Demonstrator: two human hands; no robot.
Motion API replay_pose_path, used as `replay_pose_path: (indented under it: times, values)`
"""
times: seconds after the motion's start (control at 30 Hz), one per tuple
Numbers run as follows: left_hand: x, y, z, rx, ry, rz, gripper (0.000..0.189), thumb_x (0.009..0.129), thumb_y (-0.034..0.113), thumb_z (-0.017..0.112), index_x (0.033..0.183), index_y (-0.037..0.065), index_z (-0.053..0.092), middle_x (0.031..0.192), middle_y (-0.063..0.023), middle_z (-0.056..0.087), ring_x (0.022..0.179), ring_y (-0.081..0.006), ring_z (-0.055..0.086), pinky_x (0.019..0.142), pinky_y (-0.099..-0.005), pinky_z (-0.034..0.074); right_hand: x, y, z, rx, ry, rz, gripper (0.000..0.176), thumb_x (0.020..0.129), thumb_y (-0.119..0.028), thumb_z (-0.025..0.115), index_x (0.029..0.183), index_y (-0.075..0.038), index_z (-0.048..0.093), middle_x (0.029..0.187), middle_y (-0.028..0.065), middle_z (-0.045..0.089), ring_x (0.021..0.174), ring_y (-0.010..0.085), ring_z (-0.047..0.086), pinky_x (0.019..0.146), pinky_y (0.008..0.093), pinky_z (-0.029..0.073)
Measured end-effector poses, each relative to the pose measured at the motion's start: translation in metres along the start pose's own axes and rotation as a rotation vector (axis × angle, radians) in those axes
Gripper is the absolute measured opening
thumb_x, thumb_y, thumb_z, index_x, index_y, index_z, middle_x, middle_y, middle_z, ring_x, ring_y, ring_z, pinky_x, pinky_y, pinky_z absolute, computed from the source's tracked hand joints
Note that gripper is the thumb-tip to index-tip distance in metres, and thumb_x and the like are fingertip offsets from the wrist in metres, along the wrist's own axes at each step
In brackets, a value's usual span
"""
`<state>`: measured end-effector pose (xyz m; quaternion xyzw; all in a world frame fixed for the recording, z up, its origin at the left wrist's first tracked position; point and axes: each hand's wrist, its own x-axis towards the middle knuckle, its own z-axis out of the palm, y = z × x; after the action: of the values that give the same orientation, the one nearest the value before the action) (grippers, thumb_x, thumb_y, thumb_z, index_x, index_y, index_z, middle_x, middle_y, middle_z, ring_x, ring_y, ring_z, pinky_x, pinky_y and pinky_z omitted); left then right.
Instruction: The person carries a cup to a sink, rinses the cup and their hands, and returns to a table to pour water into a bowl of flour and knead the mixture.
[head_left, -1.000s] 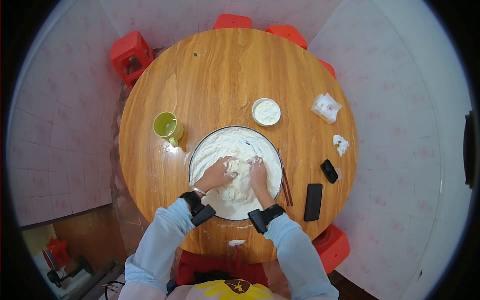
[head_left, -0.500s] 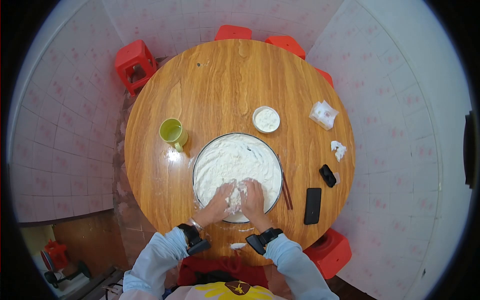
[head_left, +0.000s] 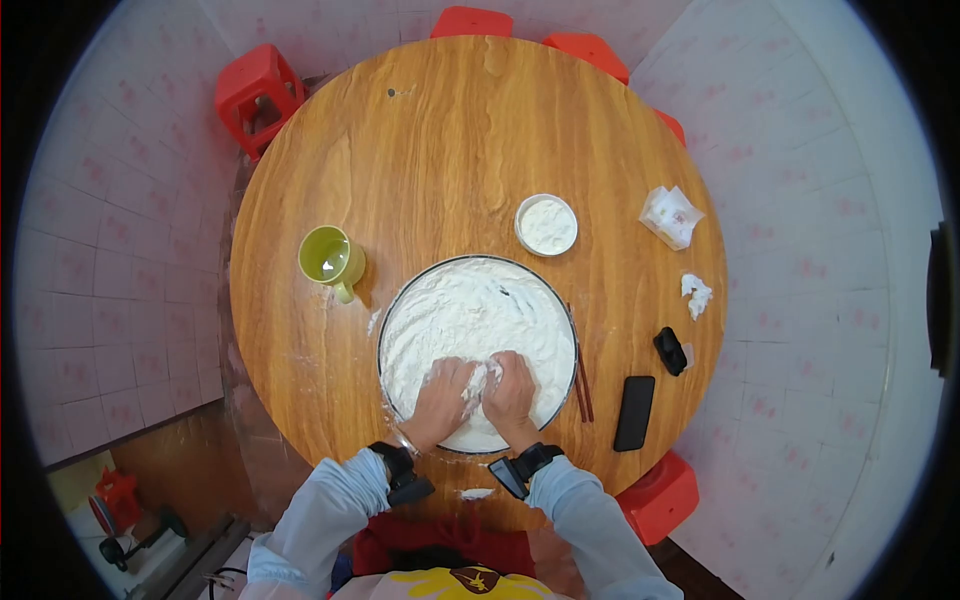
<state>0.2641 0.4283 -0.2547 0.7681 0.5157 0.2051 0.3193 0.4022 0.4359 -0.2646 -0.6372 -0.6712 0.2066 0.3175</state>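
A wide round basin point(head_left: 381, 343) with a dark rim holds white flour point(head_left: 470, 305), spread up its sides. My left hand point(head_left: 443, 403) and my right hand point(head_left: 511, 397) are in the near part of the basin, knuckles up, with fingers curled in. Between them shows a crumbly clump of floury dough point(head_left: 478, 382), which both hands grip. Flour coats my fingers, and the fingertips are hidden.
A green mug point(head_left: 332, 260) stands left of the basin, a white bowl of flour point(head_left: 547, 226) behind it. To the right lie brown chopsticks point(head_left: 583, 385), a black phone point(head_left: 634, 414), a small black case point(head_left: 669, 351), crumpled tissue point(head_left: 696, 296) and a tissue pack point(head_left: 672, 217). Red stools point(head_left: 258, 98) surround the table.
My hands have curled more tightly around the clump, their knuckles now showing higher. The whole view has shifted slightly, with the table looking nearer.
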Motion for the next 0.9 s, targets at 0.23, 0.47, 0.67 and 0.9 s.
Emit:
replay_pose_path:
  times: [0.23,0.47,0.67,0.9]
  values:
    - [0.054,-0.014,0.002,0.083,-0.120,-0.058,0.037,0.076,0.010,0.060,0.110,0.009,0.048,0.094,-0.0157,0.055,0.081,-0.0319,0.060,0.063,-0.0411,0.049,0.024,0.012,0.012,-0.058,0.012,0.351,0.018,0.089,-0.021,0.049,0.095,-0.005,0.052,0.087,0.0188,0.059,0.084,0.0382,0.056,0.071,0.0467,0.043]
    - [0.065,-0.031,0.000,0.046,-0.196,-0.076,0.049,0.075,0.018,0.065,0.119,0.009,0.048,0.104,-0.0188,0.057,0.091,-0.0338,0.060,0.076,-0.0408,0.049,0.021,0.042,0.027,0.013,0.031,0.579,0.041,0.095,-0.035,0.038,0.108,-0.002,0.058,0.099,0.0238,0.062,0.094,0.0392,0.058,0.079,0.0447,0.044]
    - [0.034,-0.029,-0.028,-0.378,-0.262,-0.033,0.049,0.081,0.028,0.068,0.122,0.006,0.052,0.107,-0.0136,0.057,0.103,-0.0215,0.054,0.090,-0.0318,0.042,0.019,0.055,0.001,0.461,-0.197,0.643,0.049,0.096,-0.039,0.035,0.099,0.004,0.060,0.101,0.0265,0.061,0.095,0.0395,0.058,0.085,0.0434,0.042]
    - [-0.024,-0.023,0.001,-0.459,0.005,0.028,0.054,0.075,0.023,0.075,0.115,0.001,0.048,0.128,-0.0185,0.041,0.119,-0.0310,0.040,0.100,-0.0373,0.032,-0.011,-0.005,-0.015,-0.079,-0.235,0.134,0.026,0.087,-0.024,0.053,0.104,-0.005,0.055,0.098,0.0155,0.054,0.094,0.0341,0.051,0.080,0.0444,0.042]
